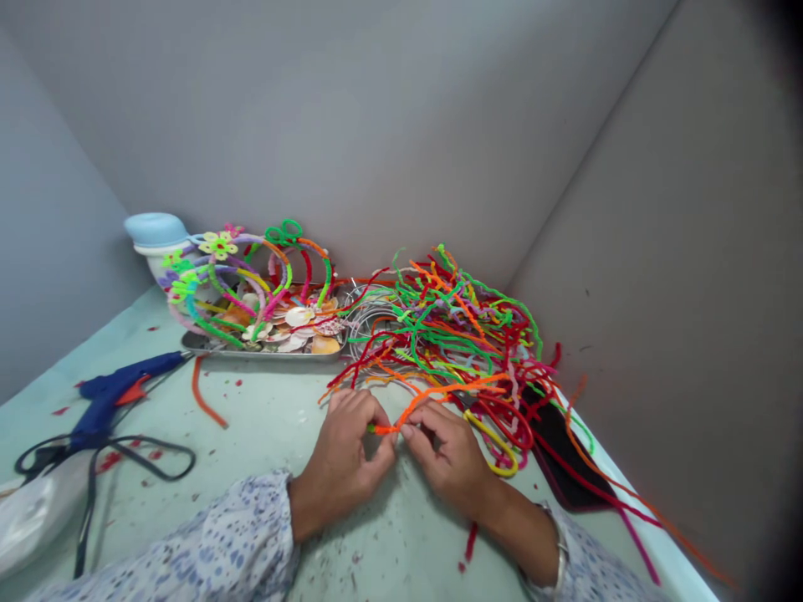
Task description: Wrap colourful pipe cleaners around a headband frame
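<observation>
Low in the middle of the frame the left hand (344, 456) and the right hand (448, 456) sit knuckle to knuckle on the pale green table (263, 418); both are pinched narrow, fingertips closed on an orange pipe cleaner (432, 395); its near end lies between the two thumbs, and the rest runs up and to the right, toward the centre of the frame; patterned sleeves cover both forearms at the bottom edge. Just beyond the fingers, at the centre, a tangled heap of pipe cleaners (457, 334) spreads in red, green, orange and yellow; a yellow loop (495, 447) lies just right of the right hand; a dark flat case (565, 456) sits partly under the strands at the right. Left of the heap a metal tray (263, 347) holds shells and bent hoops with small flowers; a pale blue container (156, 238) stands behind it at the upper left. At the left edge a blue glue gun (119, 393) rests with its black cord (144, 456) curling below; a single orange strand (204, 401) lies near it.
</observation>
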Motion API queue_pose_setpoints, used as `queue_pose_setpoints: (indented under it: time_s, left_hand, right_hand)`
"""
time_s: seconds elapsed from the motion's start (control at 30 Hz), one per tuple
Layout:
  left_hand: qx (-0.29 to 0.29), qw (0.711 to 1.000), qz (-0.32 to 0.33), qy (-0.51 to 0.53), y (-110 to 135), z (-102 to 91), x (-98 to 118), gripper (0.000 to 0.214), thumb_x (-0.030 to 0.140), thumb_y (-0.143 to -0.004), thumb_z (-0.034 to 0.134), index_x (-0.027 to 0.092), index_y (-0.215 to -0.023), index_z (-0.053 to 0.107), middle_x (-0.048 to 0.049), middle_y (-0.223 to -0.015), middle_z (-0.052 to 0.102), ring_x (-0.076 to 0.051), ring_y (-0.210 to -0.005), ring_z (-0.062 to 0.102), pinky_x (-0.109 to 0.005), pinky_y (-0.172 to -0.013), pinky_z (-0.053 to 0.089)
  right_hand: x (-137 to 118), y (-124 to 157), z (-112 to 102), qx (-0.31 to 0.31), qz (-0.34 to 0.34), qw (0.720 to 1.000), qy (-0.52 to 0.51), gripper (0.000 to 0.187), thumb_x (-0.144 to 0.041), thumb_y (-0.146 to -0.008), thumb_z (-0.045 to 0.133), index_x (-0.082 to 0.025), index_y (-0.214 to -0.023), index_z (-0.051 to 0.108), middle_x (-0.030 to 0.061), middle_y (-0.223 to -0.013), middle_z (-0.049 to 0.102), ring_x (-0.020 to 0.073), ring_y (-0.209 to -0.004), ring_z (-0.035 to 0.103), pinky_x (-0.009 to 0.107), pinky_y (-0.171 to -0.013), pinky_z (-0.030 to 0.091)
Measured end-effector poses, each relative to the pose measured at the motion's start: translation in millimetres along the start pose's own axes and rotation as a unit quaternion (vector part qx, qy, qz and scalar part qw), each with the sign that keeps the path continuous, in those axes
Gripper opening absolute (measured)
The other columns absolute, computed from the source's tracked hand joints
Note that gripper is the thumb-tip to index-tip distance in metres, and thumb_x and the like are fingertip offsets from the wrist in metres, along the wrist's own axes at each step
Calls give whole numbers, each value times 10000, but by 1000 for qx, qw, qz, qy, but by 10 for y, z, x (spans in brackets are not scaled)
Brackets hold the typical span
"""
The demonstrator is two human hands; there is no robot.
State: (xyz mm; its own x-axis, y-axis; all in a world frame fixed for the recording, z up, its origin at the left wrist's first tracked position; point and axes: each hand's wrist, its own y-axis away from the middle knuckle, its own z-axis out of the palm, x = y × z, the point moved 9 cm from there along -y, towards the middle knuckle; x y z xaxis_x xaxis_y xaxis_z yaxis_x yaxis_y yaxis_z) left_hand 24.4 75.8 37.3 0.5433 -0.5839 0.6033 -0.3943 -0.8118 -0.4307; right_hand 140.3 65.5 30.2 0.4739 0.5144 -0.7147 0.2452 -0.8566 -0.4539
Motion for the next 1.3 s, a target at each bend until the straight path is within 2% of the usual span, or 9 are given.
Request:
queue_pose_setpoints:
  time_s: [0.3, 0.63, 1.03, 1.1, 1.17, 1.3]
  left_hand:
    - [-6, 1000, 5, 18, 11, 14, 1, 68, 184, -822, 528, 184, -771, 483, -15, -760, 531, -186, -765, 485, -357, -770, 358]
    - [-26, 1000, 12, 10, -2, 48, 24, 84, 166, -798, 525, 182, -732, 475, -16, -734, 520, -192, -744, 463, -360, -740, 342]
    - [-28, 999, 43, -17, 17, 78, 76, 109, 133, -774, 520, 186, -712, 448, -1, -707, 503, -178, -719, 448, -365, -756, 338]
    - [-24, 999, 34, -12, 14, 72, 60, 97, 145, -781, 531, 186, -723, 464, -3, -718, 514, -181, -731, 458, -364, -756, 341]
    - [-13, 1000, 15, -2, 6, 49, 19, 83, 163, -796, 542, 185, -742, 483, -8, -738, 530, -185, -747, 472, -359, -753, 346]
    - [10, 1000, -8, 20, -1, 3, -40, 83, 188, -831, 544, 187, -761, 500, -8, -753, 539, -184, -761, 488, -353, -754, 354]
  right_hand:
    - [28, -10, 16, -9, 16, 1000, -15, 141, -186, -899, 504, -182, -784, 585, 6, -726, 534, 142, -685, 506, 259, -629, 380]
    - [149, -11, 100, -72, 91, 992, -42, 145, -161, -878, 525, -181, -781, 632, -12, -723, 552, 128, -692, 515, 242, -648, 383]
    - [260, -5, 173, -115, 167, 974, -101, 136, -142, -825, 533, -173, -746, 641, -20, -689, 581, 123, -659, 524, 224, -611, 398]
    - [252, -1, 157, -101, 160, 978, -94, 138, -154, -835, 530, -175, -752, 639, -15, -690, 586, 125, -651, 528, 227, -607, 409]
    - [222, -7, 91, -55, 132, 987, -72, 115, -178, -853, 531, -180, -805, 635, -9, -715, 595, 126, -648, 534, 233, -612, 425]
    - [68, 8, -43, 33, 25, 999, -25, 92, -161, -846, 564, -190, -931, 587, 16, -832, 622, 128, -693, 565, 243, -659, 461]
